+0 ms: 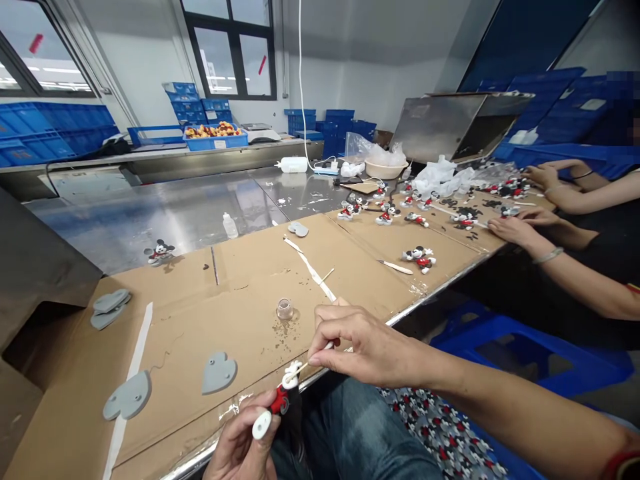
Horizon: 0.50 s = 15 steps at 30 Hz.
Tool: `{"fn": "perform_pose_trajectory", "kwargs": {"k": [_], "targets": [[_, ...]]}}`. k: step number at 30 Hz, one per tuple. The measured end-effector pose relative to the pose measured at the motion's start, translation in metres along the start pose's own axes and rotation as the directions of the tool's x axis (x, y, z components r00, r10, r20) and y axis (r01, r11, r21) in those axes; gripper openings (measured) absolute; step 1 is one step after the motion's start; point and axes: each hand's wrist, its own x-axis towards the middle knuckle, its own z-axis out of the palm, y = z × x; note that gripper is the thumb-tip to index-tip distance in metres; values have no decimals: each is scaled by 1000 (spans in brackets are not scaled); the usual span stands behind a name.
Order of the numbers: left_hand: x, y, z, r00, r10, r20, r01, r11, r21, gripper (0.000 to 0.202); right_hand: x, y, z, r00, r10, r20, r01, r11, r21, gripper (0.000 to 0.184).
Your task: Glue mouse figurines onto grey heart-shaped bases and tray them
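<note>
Near the front edge of the table, my left hand (245, 437) is closed around a small mouse figurine (281, 401) with red, black and white parts. A white oval part of it faces up by my thumb. My right hand (357, 340) pinches a thin cotton swab (301, 369), whose lower end meets the figurine's white upper part. A small clear cup (285, 309) stands on the cardboard beyond my hands, with dark wet specks around it. Grey heart-shaped pieces (219, 373) lie to the left of the cup.
Cardboard (260, 280) covers the bench. A knife (395, 267) and a mouse figurine (420, 258) lie to the right. More figurines stand farther back. Co-workers' hands (515, 227) work at the far right. A blue stool (540, 353) is beside the bench. A small white bottle (230, 225) stands behind.
</note>
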Motion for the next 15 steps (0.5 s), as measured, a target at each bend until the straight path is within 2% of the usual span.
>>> {"fn": "perform_pose_trajectory", "kwargs": {"k": [4,8,12,15], "targets": [[1,-2,-2,998,33,44,-33,999,-5,13,-3,-5,-4,998,-55,13,56,992,-116,10],[2,-3,-5,999,24,33,-25,1000,11,16,-5,-12,-7,998,-58,21,60,992,-112,9],[-1,1,-1,999,4,-44,0,997,82,21,3,-5,-6,991,-25,-129,17,998,-61,10],[-6,6,4,991,-28,-129,48,987,154,30,19,18,1,970,44,-239,-64,995,-76,11]]}}
